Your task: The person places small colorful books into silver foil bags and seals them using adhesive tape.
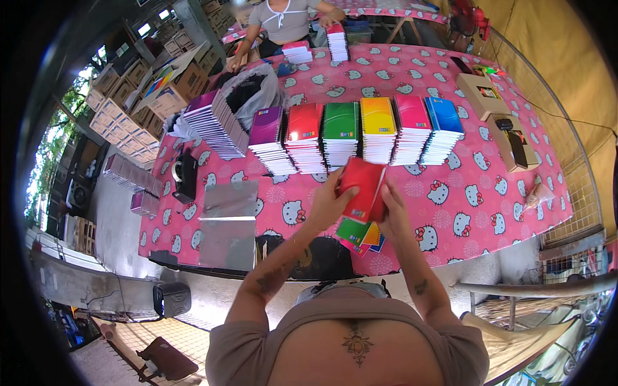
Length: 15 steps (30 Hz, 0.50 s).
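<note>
Pink table [489, 212], hands [360, 202] gripping red notebook [362, 186]

Glossy card cover on red notebook [362, 188], pinched between fingers of left hand [328, 204] and right hand [391, 215]; white paper page edges matt on the stacks of notebooks [354, 132] just beyond the fingertips, covers shiny. Smooth, slightly sheeny printed plastic tablecloth [463, 206] under and around both hands; clear glossy plastic sleeves [226, 225] lying well to the left of the left fingers, reflecting grey. Matt brown cardboard boxes [496, 109] far right of the fingers.
</note>
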### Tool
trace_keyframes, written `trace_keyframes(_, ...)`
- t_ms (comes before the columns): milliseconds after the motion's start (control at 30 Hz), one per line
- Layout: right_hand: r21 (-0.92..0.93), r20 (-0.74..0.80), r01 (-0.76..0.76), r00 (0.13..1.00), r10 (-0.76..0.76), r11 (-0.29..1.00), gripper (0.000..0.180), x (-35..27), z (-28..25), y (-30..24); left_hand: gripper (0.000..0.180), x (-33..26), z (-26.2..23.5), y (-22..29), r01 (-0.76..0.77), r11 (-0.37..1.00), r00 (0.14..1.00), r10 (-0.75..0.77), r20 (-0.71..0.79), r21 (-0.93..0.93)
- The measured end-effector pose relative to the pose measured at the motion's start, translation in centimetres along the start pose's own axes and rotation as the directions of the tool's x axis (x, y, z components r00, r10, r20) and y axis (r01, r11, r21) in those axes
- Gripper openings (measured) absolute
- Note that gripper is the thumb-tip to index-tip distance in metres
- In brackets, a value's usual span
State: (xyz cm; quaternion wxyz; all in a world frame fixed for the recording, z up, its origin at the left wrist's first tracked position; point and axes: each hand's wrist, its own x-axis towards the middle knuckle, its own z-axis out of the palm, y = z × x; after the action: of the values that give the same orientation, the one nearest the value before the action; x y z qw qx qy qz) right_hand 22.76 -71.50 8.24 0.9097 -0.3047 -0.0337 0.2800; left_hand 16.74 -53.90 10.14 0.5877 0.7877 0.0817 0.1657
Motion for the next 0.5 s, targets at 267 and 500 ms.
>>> trace_keyframes(267,-0.989,-0.134,-0.149,0.828,-0.544,0.017,0.056,-4.7,-10.6,8.9,0.049,-4.5,2.0,-4.3,0.157,0.955,0.98,-0.182,-0.078,-0.25)
trace_keyframes(500,-0.986,0.168,0.139,0.74,-0.651,-0.096,0.062,-0.7,-9.2,2.8,0.066,-3.2,5.0,-5.4,-0.212,0.775,0.939,0.33,-0.095,0.596)
